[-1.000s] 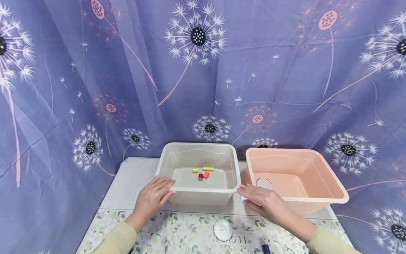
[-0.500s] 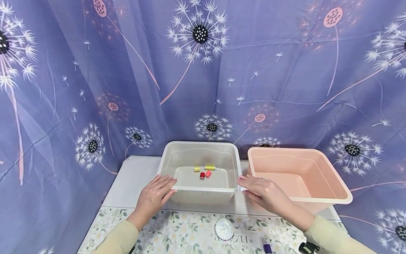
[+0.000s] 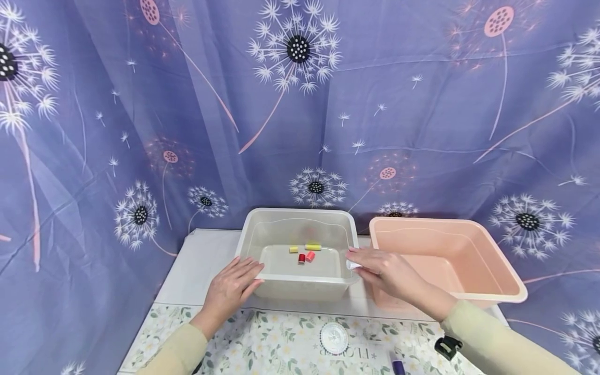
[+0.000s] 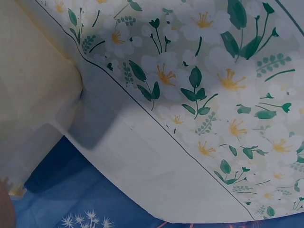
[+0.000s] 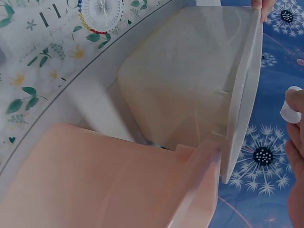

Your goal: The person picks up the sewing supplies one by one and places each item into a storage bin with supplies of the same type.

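Note:
My right hand (image 3: 386, 268) pinches a small white spool (image 3: 353, 264) between thumb and fingers, over the right rim of the grey bin (image 3: 300, 279). The right wrist view shows the white spool (image 5: 290, 110) at its right edge. At the bin's front left corner, my left hand (image 3: 232, 286) holds the rim, fingers over it and thumb outside. On the bin's floor lie a short yellow spool (image 3: 293, 249), a longer yellow piece (image 3: 313, 246), a dark red spool (image 3: 301, 259) and a pink spool (image 3: 310, 256). The left wrist view shows mostly floral cloth (image 4: 204, 95).
A peach bin (image 3: 469, 229) stands right of the grey one; my right forearm crosses its front corner. On the floral cloth lie a round wheel of bead-headed pins (image 3: 334, 338) and a purple spool (image 3: 398, 366) near the front. A blue dandelion-print curtain (image 3: 225, 67) hangs behind.
My right hand has risen from between the bins and moved left to the grey bin's rim, showing the white spool more. My left hand stays at the rim. The view has shifted slightly.

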`<state>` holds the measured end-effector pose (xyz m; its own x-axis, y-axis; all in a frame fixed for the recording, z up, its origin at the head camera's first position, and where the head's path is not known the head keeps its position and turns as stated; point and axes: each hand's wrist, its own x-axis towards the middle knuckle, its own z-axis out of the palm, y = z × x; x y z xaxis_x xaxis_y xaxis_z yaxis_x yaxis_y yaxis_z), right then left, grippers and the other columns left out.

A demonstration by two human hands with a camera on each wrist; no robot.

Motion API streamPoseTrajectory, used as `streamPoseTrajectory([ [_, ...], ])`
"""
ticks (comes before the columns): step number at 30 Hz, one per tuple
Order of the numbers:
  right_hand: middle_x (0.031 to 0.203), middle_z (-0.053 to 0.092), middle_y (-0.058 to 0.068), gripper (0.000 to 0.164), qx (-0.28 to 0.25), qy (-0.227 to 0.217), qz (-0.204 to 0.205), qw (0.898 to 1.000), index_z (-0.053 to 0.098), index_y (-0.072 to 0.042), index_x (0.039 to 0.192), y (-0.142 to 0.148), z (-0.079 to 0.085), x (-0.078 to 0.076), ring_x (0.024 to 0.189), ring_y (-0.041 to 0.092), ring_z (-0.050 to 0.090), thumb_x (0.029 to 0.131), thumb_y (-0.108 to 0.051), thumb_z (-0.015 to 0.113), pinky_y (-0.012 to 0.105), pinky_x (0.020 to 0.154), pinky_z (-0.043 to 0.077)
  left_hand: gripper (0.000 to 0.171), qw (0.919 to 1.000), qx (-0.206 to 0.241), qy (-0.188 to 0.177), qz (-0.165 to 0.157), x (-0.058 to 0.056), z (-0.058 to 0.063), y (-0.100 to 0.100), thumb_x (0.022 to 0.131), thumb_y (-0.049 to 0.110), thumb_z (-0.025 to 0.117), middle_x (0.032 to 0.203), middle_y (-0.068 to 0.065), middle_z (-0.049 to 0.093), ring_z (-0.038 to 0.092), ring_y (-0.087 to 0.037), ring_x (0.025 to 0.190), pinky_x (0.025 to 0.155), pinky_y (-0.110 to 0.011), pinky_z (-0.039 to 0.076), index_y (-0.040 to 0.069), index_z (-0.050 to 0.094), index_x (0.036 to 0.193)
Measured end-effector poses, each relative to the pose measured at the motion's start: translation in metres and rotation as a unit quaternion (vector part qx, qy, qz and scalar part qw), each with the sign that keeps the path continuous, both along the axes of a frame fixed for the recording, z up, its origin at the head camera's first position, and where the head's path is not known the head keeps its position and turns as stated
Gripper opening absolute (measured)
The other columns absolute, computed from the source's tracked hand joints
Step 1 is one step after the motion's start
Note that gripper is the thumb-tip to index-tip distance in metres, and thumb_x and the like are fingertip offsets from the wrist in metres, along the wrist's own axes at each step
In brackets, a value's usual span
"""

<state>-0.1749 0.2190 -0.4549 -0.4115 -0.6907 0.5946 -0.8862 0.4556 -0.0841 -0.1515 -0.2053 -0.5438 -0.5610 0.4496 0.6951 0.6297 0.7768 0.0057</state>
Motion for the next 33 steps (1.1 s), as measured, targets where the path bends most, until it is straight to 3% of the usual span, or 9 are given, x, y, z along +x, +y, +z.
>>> streamPoseTrajectory([
  [5,0.128,0.075,0.016,0.048,0.019,-0.021,-0.007,1.0,0.076,-0.002,0.129,-0.005,0.004,-0.008,0.113,0.035,0.076,0.083,-0.006,0.085,0.051,0.095,0.063,0.069,1.0,-0.004,-0.001,0.004,0.0,0.001,0.0,0.114,0.058,0.032,0.118,-0.008,0.08,0.076,-0.031,0.114,0.11,-0.053,0.055,0.01,0.08,0.126],
  [15,0.138,0.071,0.015,0.045,0.042,-0.079,-0.011,0.996,0.074,-0.005,0.135,-0.02,0.012,-0.02,0.122,0.036,0.071,0.091,-0.008,0.083,0.054,0.104,0.058,0.07,1.0,-0.006,-0.003,0.006,0.0,0.001,0.0,0.113,0.059,0.032,0.118,-0.008,0.08,0.076,-0.03,0.114,0.11,-0.053,0.055,0.01,0.08,0.126],
  [28,0.131,0.074,0.015,0.04,0.053,-0.065,0.004,0.997,0.077,-0.002,0.13,-0.038,0.016,-0.044,0.118,0.034,0.074,0.091,-0.008,0.084,0.05,0.099,0.062,0.066,1.0,-0.001,0.003,0.005,0.001,0.001,0.0,0.114,0.057,0.033,0.118,-0.007,0.081,0.076,-0.029,0.113,0.107,-0.053,0.057,0.011,0.08,0.126],
  [33,0.13,0.075,0.016,0.039,0.061,-0.071,0.003,0.996,0.077,-0.002,0.129,-0.043,0.016,-0.054,0.118,0.034,0.074,0.092,-0.009,0.083,0.049,0.098,0.063,0.061,1.0,-0.001,-0.007,0.002,0.001,-0.001,-0.001,0.113,0.056,0.042,0.12,-0.007,0.08,0.076,-0.03,0.115,0.11,-0.053,0.055,0.011,0.079,0.127],
])
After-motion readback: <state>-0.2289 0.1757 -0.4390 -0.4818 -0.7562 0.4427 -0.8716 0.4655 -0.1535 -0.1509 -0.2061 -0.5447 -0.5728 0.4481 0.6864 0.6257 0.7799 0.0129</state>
